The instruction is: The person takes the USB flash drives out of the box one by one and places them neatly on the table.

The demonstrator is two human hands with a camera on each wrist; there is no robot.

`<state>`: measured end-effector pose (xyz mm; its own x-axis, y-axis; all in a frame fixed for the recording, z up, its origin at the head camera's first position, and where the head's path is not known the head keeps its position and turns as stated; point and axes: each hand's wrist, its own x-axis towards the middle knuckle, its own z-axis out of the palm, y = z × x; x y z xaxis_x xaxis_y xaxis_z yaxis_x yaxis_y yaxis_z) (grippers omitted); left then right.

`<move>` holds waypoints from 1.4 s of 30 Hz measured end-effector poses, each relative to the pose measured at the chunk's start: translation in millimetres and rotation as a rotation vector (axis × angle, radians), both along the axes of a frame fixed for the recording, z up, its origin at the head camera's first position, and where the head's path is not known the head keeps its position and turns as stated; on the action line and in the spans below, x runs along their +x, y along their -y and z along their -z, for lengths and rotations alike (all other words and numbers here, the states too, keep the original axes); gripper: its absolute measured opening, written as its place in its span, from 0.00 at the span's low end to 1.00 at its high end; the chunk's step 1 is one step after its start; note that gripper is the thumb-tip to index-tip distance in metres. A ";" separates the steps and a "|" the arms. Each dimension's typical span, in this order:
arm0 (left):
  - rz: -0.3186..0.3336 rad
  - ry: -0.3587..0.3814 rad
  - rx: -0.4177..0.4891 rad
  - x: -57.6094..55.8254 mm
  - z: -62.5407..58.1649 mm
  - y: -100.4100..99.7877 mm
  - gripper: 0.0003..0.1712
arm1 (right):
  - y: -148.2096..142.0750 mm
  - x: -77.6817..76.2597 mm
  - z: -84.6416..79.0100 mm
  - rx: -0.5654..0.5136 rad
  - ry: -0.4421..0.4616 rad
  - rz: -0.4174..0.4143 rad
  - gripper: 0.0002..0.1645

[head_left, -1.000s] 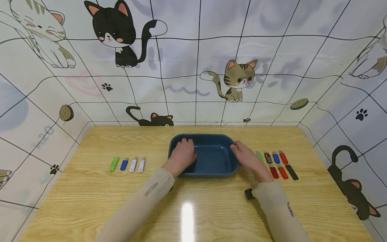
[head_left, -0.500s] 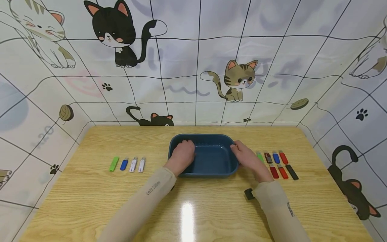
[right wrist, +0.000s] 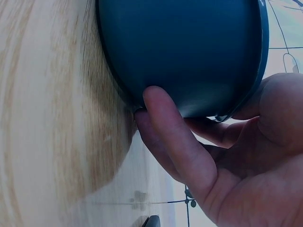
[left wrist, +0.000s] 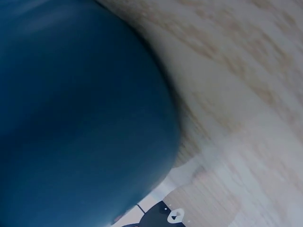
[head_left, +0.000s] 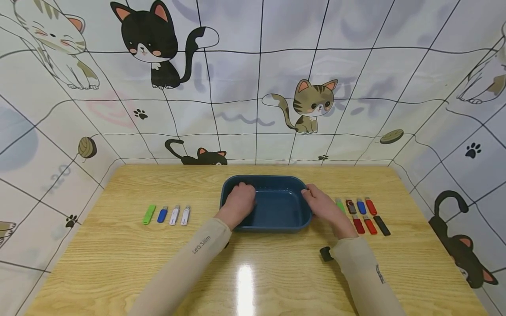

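Note:
A dark blue rectangular plastic tub (head_left: 282, 230) sits mid-table. My left hand (head_left: 239, 202) reaches down inside its left end, knuckles up. The fingertips are hidden, so whether they pinch something cannot be seen. In the left wrist view only the tub's outer wall (left wrist: 85, 104) shows, no hand. My right hand (head_left: 322, 204) grips the tub's right end. In the right wrist view, fingers (right wrist: 163, 113) of that hand lie against the outer wall, near the base, and the thumb side is up by the rim.
Left of the tub lie USB sticks in a row: a green one (head_left: 149, 214), a blue one (head_left: 162, 214) and two white ones, the nearer (head_left: 185, 215). Several more, such as a black stick (head_left: 381, 225) and a red stick (head_left: 370, 205), form two rows beyond my right hand.
My left hand has sunk slightly into the tub, and its fingers have curled in more. The right hand and the tub have not moved.

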<state>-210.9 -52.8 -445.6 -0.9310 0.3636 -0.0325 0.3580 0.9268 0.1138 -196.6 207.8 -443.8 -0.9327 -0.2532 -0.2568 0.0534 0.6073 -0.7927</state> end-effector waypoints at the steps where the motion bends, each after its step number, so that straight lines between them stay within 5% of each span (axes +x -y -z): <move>1: 0.000 0.005 0.012 -0.1 0.0 0.1 0.10 | 0.0 0.1 0.1 0.001 0.000 -0.002 0.31; 12: 0.020 0.027 0.083 0.6 -2.2 3.5 0.10 | 0.1 0.1 -0.4 0.010 -0.007 -0.005 0.31; 20: 0.022 -0.028 0.166 8.8 -13.1 8.1 0.05 | 0.0 -0.1 1.0 0.006 -0.016 0.005 0.31; 42: -0.110 -0.050 0.392 30.7 -37.0 51.4 0.11 | 0.8 0.7 -1.5 -0.007 0.008 -0.002 0.32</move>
